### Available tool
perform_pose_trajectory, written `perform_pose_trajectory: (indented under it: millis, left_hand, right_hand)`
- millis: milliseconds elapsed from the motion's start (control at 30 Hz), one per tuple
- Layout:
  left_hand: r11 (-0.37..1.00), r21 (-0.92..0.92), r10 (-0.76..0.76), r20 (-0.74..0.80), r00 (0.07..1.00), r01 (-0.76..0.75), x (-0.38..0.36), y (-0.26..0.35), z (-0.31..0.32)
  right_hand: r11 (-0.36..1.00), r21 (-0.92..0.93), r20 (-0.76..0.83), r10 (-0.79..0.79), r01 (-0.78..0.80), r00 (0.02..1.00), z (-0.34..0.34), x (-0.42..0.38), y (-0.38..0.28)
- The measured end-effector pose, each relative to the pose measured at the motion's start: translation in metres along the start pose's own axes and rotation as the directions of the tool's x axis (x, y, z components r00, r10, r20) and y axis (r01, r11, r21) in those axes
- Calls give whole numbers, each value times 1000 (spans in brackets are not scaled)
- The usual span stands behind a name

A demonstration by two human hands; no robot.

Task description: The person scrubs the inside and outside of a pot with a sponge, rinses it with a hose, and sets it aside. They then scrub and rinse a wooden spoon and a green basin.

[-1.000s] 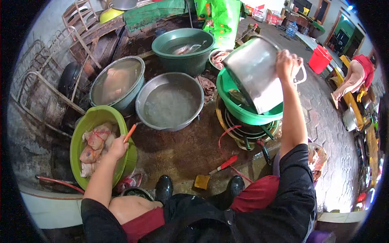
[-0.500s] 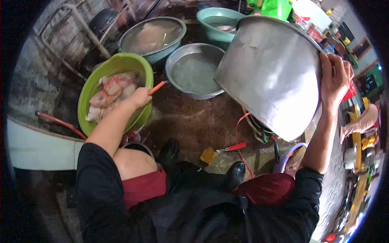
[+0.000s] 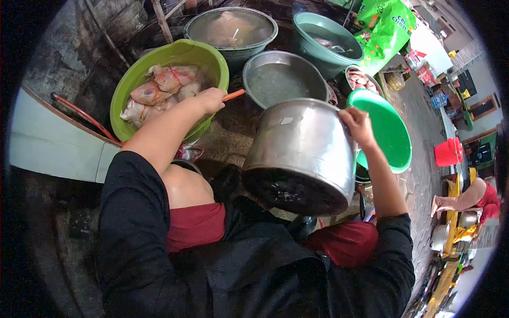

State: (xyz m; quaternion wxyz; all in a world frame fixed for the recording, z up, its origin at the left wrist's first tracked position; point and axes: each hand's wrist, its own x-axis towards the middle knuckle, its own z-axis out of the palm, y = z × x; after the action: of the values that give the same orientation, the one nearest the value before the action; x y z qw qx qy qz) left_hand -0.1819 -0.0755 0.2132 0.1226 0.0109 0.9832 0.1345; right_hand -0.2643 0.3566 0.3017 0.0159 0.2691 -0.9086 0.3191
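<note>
My right hand (image 3: 358, 126) is closed on the rim of a large metal pot (image 3: 299, 143). The pot is tilted away from me, its blackened underside turned my way and its mouth facing the basins. Closed in my left hand (image 3: 211, 100) is an orange hose (image 3: 233, 95), whose end points right toward a grey metal basin (image 3: 250, 87) of cloudy water. That hand is over the near right rim of a green tub (image 3: 124, 85), which holds several large fish heads (image 3: 146, 94). The pot's inside is hidden.
Behind are a basin of water and pale flesh (image 3: 273, 37) and a teal basin (image 3: 302, 24). A bright green basin (image 3: 397, 143) leans right of the pot, near a bowl of fish pieces (image 3: 363, 82). A red bucket (image 3: 448, 152) and another person (image 3: 472, 193) are farther right.
The pot has come down and left, closer to me, tipping so its underside shows. My left hand keeps the hose by the green tub. The view has shifted, revealing the bright green basin.
</note>
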Motion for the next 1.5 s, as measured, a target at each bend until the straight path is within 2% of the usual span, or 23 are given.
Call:
perform_pose_trajectory:
  millis: [67, 167, 300, 367, 400, 500, 533, 567, 633, 700, 733, 767, 867, 967, 1033, 1100, 1200, 1233, 1267, 1367, 1400, 1467, 1500]
  left_hand:
    - [1000, -5, -24, 22, 999, 24, 1, 1, 0]
    - [999, -23, -37, 66, 997, 39, 4, 0, 2]
    - [999, -26, -24, 62, 998, 25, 3, -2, 4]
    - [999, -11, 37, 32, 999, -37, 2, -3, 4]
    - [999, -13, 40, 39, 998, -39, 4, -5, 7]
    - [997, -12, 71, 54, 996, -71, 10, -12, 11]
    - [997, -24, 70, 53, 996, -69, 9, -13, 11]
    - [997, -37, 71, 52, 996, -69, 8, -14, 11]
    - [996, -9, 84, 67, 994, -84, 7, -15, 8]
    - [999, 8, 44, 102, 994, -45, 2, -13, 1]
    - [999, -22, -23, 138, 990, 26, -8, -1, -12]
    - [1000, -16, -18, 135, 991, 20, -19, 7, -22]
    - [1000, -6, -16, 120, 993, 17, -30, 8, -30]
    - [993, -66, 106, 86, 991, -100, -30, -11, -24]
    - [956, -231, -120, 251, 960, 180, -66, 19, -51]
    - [964, -188, -127, 298, 946, 189, -76, 30, -61]
    - [970, -112, -159, 377, 912, 215, -90, 47, -63]
    - [971, -70, -180, 414, 892, 228, -92, 52, -61]
    - [992, 6, -115, 427, 897, 124, -83, 44, -49]
    - [999, 33, -49, 428, 902, 39, -86, 56, -45]
    - [985, 24, -162, 451, 878, 169, -121, 97, -71]
    - [990, 25, -133, 448, 884, 136, -127, 100, -70]
    - [994, 23, -102, 441, 891, 102, -129, 101, -70]
  right_hand:
    - [988, -23, 66, 153, -152, 986, 24, 2, 19]
    - [973, -89, 153, 223, -211, 963, 41, 12, 48]
    - [974, -64, 202, 226, -217, 953, 47, 23, 64]
    - [958, -10, 238, 280, -286, 930, 49, 26, 68]
    - [967, 58, 240, 229, -250, 943, 51, 27, 65]
    - [968, 73, 239, 216, -240, 947, 59, 35, 56]
    - [986, 65, 213, 138, -155, 967, 61, 35, 41]
    - [985, 64, 213, 144, -160, 967, 63, 35, 26]
    - [995, -97, 217, 54, -33, 975, 67, 33, -8]
    - [971, -159, 207, -143, 178, 968, 75, 25, -36]
    - [914, -288, 208, -231, 285, 950, 82, 23, -41]
    - [880, -316, 149, -325, 356, 934, 93, 18, -43]
    - [793, -453, 134, -390, 406, 911, 103, -10, -80]
    - [709, -499, 139, -503, 499, 853, 116, -39, -95]
    - [671, -480, 235, -523, 565, 820, 121, -60, -104]
    - [640, -503, 305, -497, 581, 812, 125, -80, -110]
    - [546, -552, 321, -558, 630, 765, 121, -119, -122]
    - [506, -598, 383, -499, 621, 777, 122, -131, -124]
    - [461, -641, 441, -432, 613, 786, 122, -141, -125]
    - [438, -656, 450, -427, 615, 784, 121, -163, -119]
    - [441, -654, 450, -426, 615, 785, 121, -172, -116]
    - [363, -604, 492, -530, 709, 690, 119, -188, -109]
    - [364, -604, 492, -530, 709, 691, 122, -194, -101]
